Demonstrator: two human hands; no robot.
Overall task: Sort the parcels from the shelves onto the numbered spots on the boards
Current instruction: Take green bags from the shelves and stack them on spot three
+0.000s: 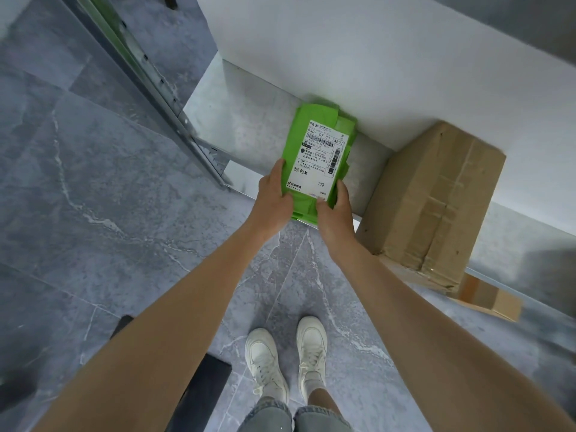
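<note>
A green plastic mailer parcel (314, 132) with a white shipping label lies on a low grey shelf (249, 126), its near end at the shelf's front edge. My left hand (274, 194) grips the parcel's near left edge, thumb on top. My right hand (335, 210) grips its near right corner, thumb on the label's lower edge. Both arms reach down and forward from the bottom of the view.
A tall taped cardboard box (436, 198) stands on the same shelf just right of the parcel. A smaller cardboard box (489, 297) lies lower at the right. A metal shelf upright (174, 101) slants at the left. Grey tiled floor and my white shoes (286, 360) are below.
</note>
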